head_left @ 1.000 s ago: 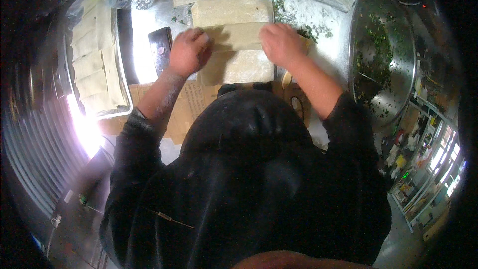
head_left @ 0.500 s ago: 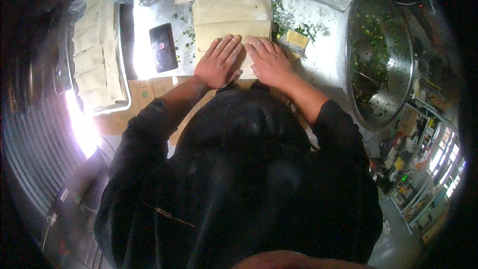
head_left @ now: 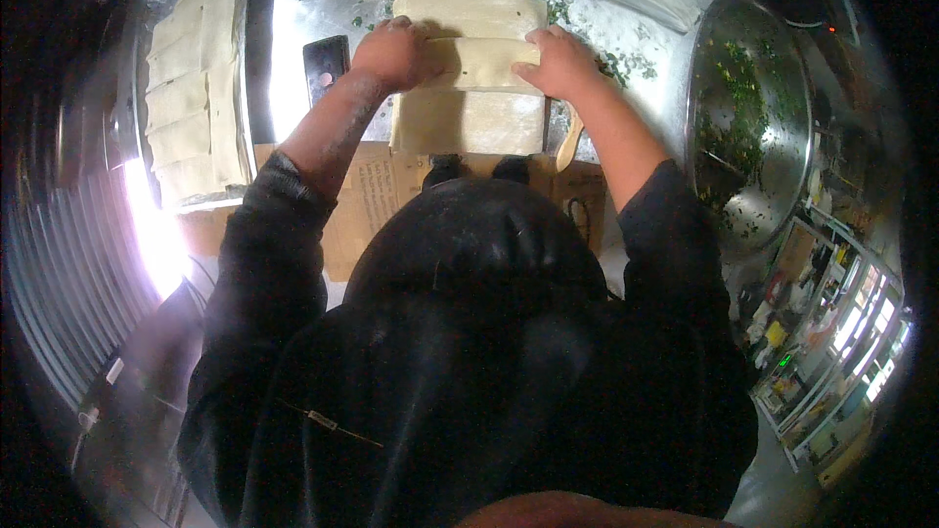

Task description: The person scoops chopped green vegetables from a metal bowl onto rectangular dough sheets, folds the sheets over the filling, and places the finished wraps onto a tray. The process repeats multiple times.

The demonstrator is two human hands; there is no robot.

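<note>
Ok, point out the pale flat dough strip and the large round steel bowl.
Pale flat dough strip (head_left: 481, 64): head view, its middle.
Large round steel bowl (head_left: 787, 164): head view, bare right inner wall.

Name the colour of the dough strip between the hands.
The dough strip is pale cream, clearest in the head view.

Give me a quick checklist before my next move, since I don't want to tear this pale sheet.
1. Left hand at the left end of the middle band: ok.
2. Right hand at the band's right end: ok.
3. Grip even on both sides: cannot tell; the left fingers are partly hidden.
4. Wooden handle well away from the right arm: not ok; it shows close beside the forearm.
5. Worktop beside the sheet free of scraps: not ok; green bits lie scattered to the right.
6. Metal bowl apart from the sheet: ok.
</note>
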